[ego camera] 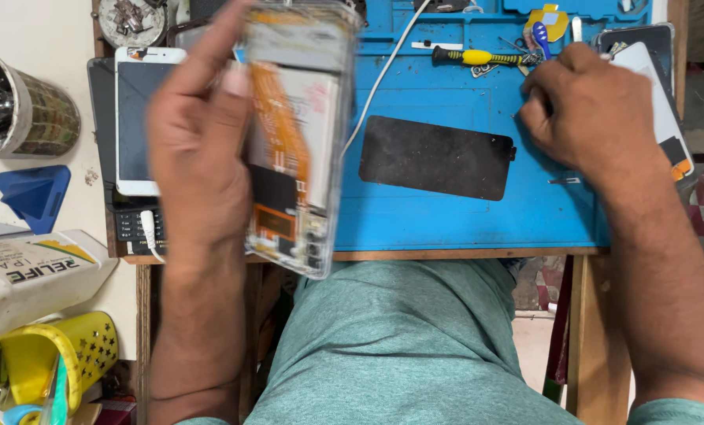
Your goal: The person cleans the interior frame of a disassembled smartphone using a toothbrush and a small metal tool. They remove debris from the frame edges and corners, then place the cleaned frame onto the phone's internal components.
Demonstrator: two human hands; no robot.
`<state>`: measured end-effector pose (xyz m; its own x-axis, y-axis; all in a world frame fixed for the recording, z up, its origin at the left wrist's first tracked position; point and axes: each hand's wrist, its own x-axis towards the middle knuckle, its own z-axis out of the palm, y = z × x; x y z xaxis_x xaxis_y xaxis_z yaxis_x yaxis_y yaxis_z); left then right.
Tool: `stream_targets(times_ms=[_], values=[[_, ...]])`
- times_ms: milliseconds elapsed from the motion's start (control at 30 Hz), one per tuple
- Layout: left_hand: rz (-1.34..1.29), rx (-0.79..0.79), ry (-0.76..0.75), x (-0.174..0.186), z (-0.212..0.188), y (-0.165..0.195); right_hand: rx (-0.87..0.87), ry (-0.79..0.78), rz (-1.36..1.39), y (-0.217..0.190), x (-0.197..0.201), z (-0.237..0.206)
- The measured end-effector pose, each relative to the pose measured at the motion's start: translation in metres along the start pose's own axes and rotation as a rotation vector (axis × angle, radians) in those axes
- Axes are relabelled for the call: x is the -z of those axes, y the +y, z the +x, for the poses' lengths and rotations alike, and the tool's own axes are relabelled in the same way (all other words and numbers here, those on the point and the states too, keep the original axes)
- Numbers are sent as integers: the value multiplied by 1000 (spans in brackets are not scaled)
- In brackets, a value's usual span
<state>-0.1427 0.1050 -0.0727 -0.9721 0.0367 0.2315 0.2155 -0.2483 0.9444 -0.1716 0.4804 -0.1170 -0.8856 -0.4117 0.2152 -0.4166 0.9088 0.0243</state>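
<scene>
My left hand (197, 149) holds an opened phone body (297, 134) upright above the desk's front edge, its orange flex cable and circuit parts facing me. My right hand (584, 106) rests on the blue work mat (446, 220) at the upper right, fingers curled near small tools; whether it grips one is hidden. A yellow-handled screwdriver (474, 57) lies just left of that hand. A black screen panel (437, 157) lies flat in the middle of the mat.
A white phone (135, 118) lies left of the mat. Another phone (663, 102) sits at the right edge. A white cable (379, 79) crosses the mat. A tin of tools (21, 106), blue wedge (35, 193), white bottle (29, 275) and yellow basket (53, 354) stand left.
</scene>
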Motion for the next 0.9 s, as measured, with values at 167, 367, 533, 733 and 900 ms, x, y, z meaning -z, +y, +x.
stream_targets(times_ms=[167, 367, 533, 733, 900], values=[[-251, 79, 111, 23, -5, 9, 123, 150, 15, 1, 4, 18], [-746, 87, -187, 20, -7, -2, 157, 105, 27, -11, 0, 39], [-458, 379, -115, 7, -3, -6, 205, 129, -14, -13, 1, 39], [-469, 371, -99, 3, -2, -15, 119, 187, 345, -15, -13, 29], [-491, 335, -178, 7, -6, -14, -7, 214, 956, -2, -24, 25]])
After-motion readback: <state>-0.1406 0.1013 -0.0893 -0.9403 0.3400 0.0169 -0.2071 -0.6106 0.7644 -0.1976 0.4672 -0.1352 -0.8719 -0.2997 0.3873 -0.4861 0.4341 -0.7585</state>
